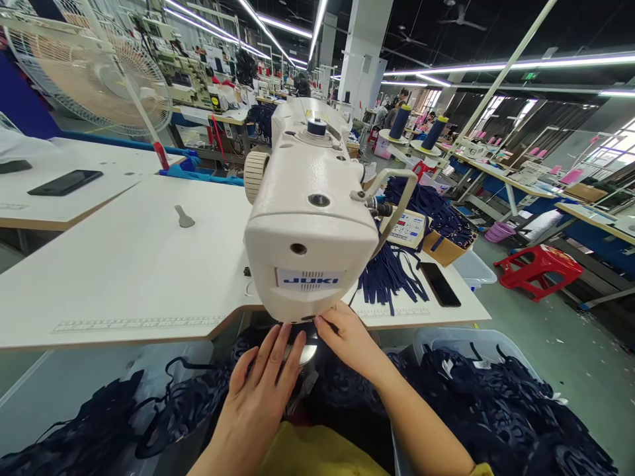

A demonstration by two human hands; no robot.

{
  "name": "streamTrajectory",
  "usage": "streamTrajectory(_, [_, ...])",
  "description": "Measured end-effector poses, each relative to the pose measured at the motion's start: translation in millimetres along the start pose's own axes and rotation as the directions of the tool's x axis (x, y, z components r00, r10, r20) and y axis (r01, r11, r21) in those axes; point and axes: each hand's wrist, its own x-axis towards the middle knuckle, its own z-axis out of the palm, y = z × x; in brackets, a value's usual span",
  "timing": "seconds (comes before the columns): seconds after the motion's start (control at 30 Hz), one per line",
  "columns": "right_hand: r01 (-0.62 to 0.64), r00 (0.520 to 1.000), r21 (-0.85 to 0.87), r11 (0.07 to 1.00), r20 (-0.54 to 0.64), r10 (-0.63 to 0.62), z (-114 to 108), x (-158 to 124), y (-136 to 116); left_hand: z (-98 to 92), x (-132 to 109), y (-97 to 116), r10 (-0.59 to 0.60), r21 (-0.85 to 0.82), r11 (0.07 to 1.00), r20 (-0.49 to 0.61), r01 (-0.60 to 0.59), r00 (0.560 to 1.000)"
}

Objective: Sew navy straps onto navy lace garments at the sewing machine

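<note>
Sewing machine (310,228) is standing at frame centre; at its lower edge the left hand (262,387) is resting, fingers slightly spread, and the right hand (347,337) is curling, grip unclear, so fingers straying underneath could be risking puncture.

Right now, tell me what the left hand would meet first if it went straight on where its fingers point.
The left hand would probably first meet the white sewing machine, at the lower edge of its head; depth is unclear, so it might pass beneath instead.
</note>
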Motion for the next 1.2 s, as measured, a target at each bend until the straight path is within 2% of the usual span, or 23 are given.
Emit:
streamTrajectory(0.3, [-0.029,1.0,0.004,1.0,0.001,0.029,2,0,-1,0.1,-1,2,-0.053,-0.074,0.996,-0.021,0.051,0.998])
streamTrajectory(0.77, [-0.034,0.999,0.131,0.991,-0.029,0.038,18,-5,9,1.9,-7,1,-0.119,-0.06,0.991,-0.019,0.118,0.993])
streamTrajectory(0.93, [-0.16,0.98,0.215,0.963,-0.08,0.181,27,-19,32,1.5,-4,2,-0.1,-0.063,0.993,-0.014,0.099,0.995])
streamTrajectory(1.2, [-0.19,0.979,0.079,0.979,0.089,0.183,15,-40,57,0.5,-3,4,-0.085,-0.079,0.994,-0.038,0.082,0.996])
